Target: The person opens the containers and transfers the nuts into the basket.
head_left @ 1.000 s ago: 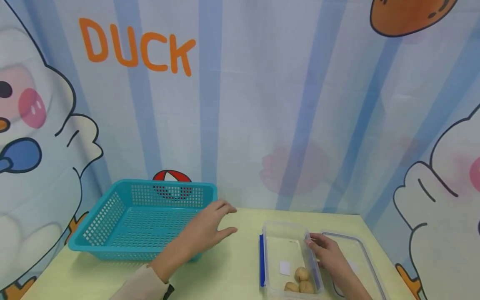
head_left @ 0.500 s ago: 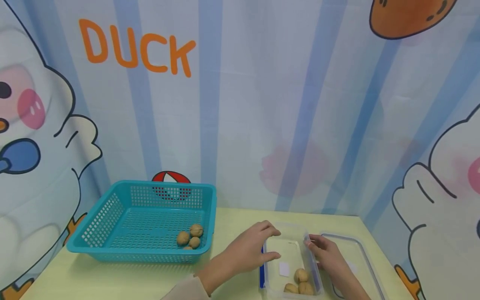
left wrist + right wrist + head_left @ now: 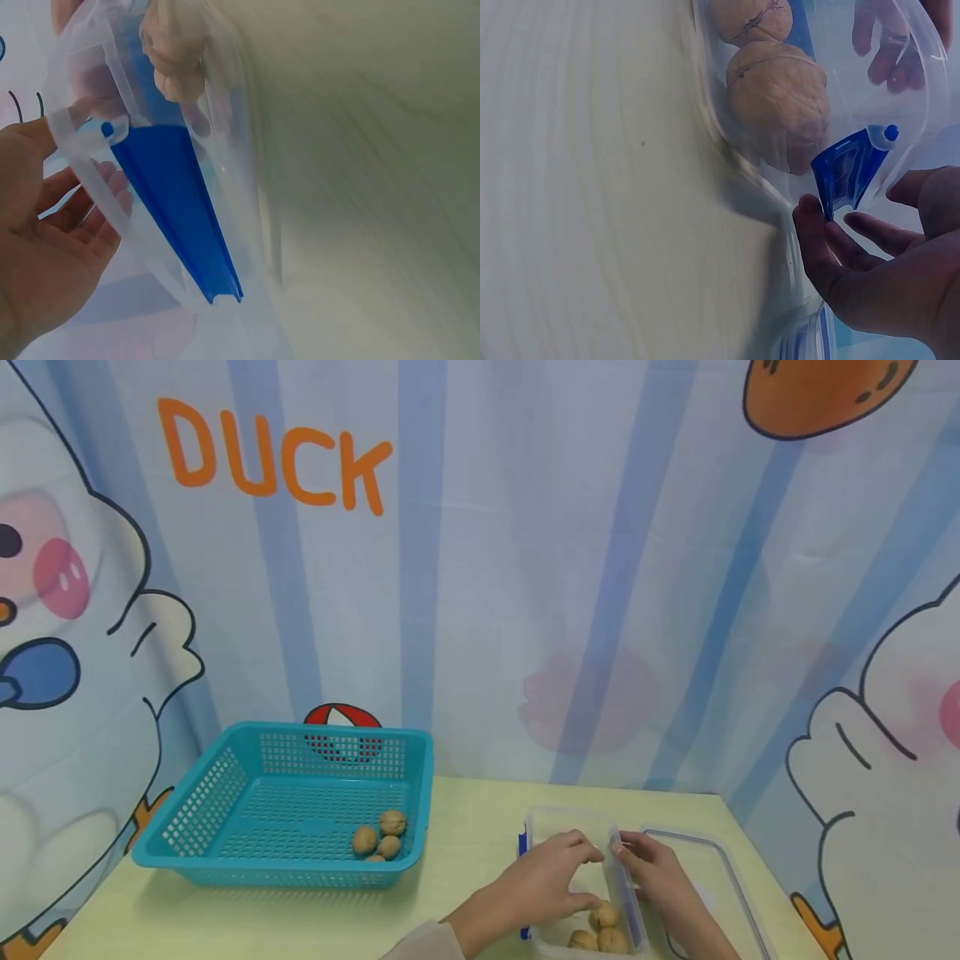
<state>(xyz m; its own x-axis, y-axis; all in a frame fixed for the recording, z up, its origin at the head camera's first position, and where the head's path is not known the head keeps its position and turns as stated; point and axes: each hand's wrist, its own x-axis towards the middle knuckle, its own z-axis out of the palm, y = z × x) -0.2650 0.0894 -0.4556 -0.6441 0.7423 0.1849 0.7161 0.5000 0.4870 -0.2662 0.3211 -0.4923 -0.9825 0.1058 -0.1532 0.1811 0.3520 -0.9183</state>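
A clear plastic food box (image 3: 636, 910) with blue side clips stands at the front right of the table, several walnuts (image 3: 612, 940) gathered at its near end. My left hand (image 3: 543, 881) reaches in over the box, thumb and fingers spread apart, the thumb tip overlapping a walnut in the head view. Nothing shows between its fingers. With thumb at the rim and fingers outside, my right hand (image 3: 663, 877) holds the box's right wall. The right wrist view shows those fingertips at a blue clip (image 3: 851, 169), and walnuts (image 3: 776, 94) behind the clear wall.
A turquoise perforated basket (image 3: 277, 870) stands at the left with several walnuts (image 3: 392, 822) in its near right corner. The clear lid (image 3: 738, 893) lies flat right of the box, partly under my right forearm. A printed curtain (image 3: 487, 610) hangs behind the table.
My left hand has moved right from over the basket to over the box, uncovering walnuts in the basket. The right hand keeps its hold on the box.
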